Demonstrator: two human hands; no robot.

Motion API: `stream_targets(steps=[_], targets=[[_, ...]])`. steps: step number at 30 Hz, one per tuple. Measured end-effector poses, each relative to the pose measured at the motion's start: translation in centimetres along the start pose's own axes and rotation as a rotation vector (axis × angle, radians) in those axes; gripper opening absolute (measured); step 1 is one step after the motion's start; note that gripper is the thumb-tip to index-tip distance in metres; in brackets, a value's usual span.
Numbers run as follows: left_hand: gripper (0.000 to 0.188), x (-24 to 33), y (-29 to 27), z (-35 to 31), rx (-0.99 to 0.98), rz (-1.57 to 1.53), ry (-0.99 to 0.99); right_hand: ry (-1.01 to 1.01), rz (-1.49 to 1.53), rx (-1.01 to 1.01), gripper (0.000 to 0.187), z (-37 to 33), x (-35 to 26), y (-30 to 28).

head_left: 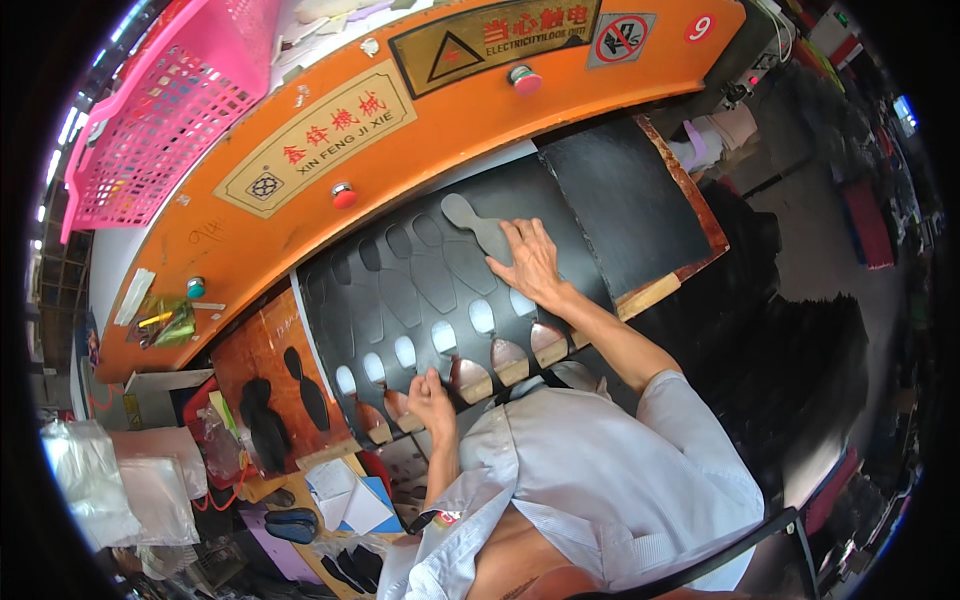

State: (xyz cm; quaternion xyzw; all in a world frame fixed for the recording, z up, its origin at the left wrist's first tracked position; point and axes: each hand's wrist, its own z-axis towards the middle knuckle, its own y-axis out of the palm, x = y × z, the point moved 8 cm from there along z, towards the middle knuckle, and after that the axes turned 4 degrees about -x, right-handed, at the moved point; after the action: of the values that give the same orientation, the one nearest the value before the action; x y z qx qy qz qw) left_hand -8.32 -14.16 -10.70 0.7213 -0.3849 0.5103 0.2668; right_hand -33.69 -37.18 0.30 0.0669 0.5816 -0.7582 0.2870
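Note:
A black sheet (560,235) lies on the work table, with a row of sole-shaped openings along its near edge and sole-shaped outlines farther back. My right hand (535,262) rests over its far part, fingers and thumb on a grey insole-shaped piece (475,222). The rounded end of that piece sticks out to the left, and the rest is partly under the hand. At the sheet's near edge is my left hand (432,402), its fingers curled. Whatever those fingers hold, if anything, is hidden.
An orange machine beam (440,120) with red and green buttons spans the far side. Top left stands a pink plastic basket (175,110). Dark soles (265,425) lie on the reddish board at left. Papers (350,495) and plastic bags (90,480) sit lower left.

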Motion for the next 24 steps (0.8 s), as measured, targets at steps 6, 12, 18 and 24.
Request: stream_targets(steps=[6, 12, 18, 24], targets=[[0.033, -0.9, -1.9, -4.1, 0.013, 0.133, -0.011, 0.018, 0.016, -0.040, 0.067, -3.8, 0.0, 0.4], [0.035, -2.5, -1.9, -5.5, 0.031, 0.187, -0.116, 0.655, 0.957, -0.308, 0.068, -3.9, 6.2, 2.4], [0.035, -1.9, -1.9, -6.3, 0.011, 0.257, -0.121, 0.339, 0.319, 0.066, 0.058, -3.0, 6.9, -6.1], [0.036, -1.5, -1.4, -6.0, 0.024, 0.263, -0.158, 0.120, 0.074, 0.000, 0.061, -4.0, 5.1, -3.7]])
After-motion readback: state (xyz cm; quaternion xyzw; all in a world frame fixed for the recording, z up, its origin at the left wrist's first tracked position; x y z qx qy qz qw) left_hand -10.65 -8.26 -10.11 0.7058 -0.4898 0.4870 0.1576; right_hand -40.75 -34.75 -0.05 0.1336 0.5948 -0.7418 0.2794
